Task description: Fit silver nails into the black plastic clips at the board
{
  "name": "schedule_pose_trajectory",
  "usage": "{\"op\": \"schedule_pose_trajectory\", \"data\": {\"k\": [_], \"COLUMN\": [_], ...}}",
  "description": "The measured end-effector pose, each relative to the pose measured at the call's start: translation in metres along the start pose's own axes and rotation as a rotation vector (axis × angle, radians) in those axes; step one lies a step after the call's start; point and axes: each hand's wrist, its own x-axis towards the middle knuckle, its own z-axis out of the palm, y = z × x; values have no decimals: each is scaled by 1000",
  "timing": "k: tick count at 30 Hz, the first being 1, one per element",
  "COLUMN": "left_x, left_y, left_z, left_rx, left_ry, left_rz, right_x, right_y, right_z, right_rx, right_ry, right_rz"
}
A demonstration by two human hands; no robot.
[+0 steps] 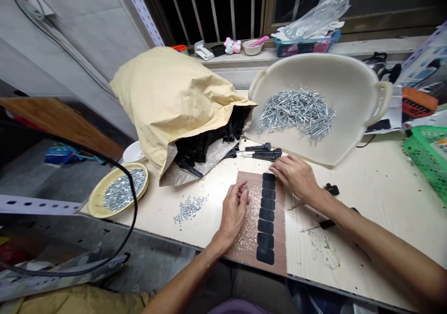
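Observation:
A column of several flat black pads [267, 215] with rounded corners runs down a reddish-brown board [279, 253], whose left part is speckled with pale flecks. My left hand [233, 210] rests over the board's left edge, its fingers loosely bent and apart, with nothing visible in them. At the top of the column is my right hand [295, 176], fingers together and tips close to the uppermost pad. Whether those tips hold something small is hidden. Just beyond them lie black-handled pieces with thin metal shafts [267, 154].
A paper sack [174, 90] spills black parts at the left. Behind my right hand, a white basin [349, 104] holds a heap of metal pins [296, 113]. Small metal pieces fill a yellow dish [92, 204] and lie loose [190, 209]. A green basket [424, 160] stands right.

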Motion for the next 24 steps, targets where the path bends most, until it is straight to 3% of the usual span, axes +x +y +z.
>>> {"op": "schedule_pose_trajectory", "data": {"k": [3, 6, 8, 10, 15, 21, 24], "left_x": [4, 1, -7, -15, -17, 1, 4], "left_y": [-2, -15, -28, -42, -63, -64, -61], "left_z": [-38, -88, -115, -128, -116, -98, -99], "left_rx": [120, 378, 563, 702, 840, 926, 891], "left_ry": [138, 291, 294, 247, 129, 29, 12], "left_rz": [2, 68, 111, 145, 213, 237, 220], "right_x": [58, 95, 104, 106, 98, 86, 69], "right_y": [1, 4, 5, 6, 6, 2, -15], "right_z": [38, 75, 90, 95, 83, 51, 32], "right_rx": [5, 36, 37, 15, 28, 116, 196], "right_ry": [19, -35, -72, -87, -71, 110, 131], "right_rz": [-96, -122, -137, -165, -166, -152, -122]}}
